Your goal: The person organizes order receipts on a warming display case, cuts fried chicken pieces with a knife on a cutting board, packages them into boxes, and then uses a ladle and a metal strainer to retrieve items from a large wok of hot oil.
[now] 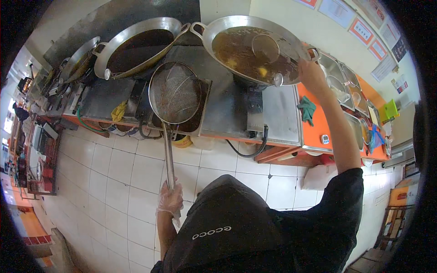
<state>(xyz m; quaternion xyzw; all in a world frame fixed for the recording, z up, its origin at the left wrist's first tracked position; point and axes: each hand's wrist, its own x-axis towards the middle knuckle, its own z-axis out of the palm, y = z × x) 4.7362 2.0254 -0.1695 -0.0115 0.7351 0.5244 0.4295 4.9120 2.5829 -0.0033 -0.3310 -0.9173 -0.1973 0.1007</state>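
My left hand [170, 201], in a clear plastic glove, is closed around the long metal handle of a round wire-mesh skimmer [175, 92]. The skimmer's mesh is over a square dark tray [207, 99] at the counter's edge. My right arm reaches to the right side of a big metal wok [235, 22] of brown oil. My right hand [309, 70] is at the wok's rim, near its side handle; its fingers are partly hidden, so its grip is unclear. A round strainer-like shape [265, 48] and yellowish pieces [262, 71] show in the oil.
Two more woks of dark liquid [136, 51] [80, 63] stand to the left. A yellow cloth [119, 111] lies on the counter. On the orange counter are a green cloth [307, 110], a small timer [324, 139] and metal food pans [354, 128]. A black hose [251, 155] hangs at the front.
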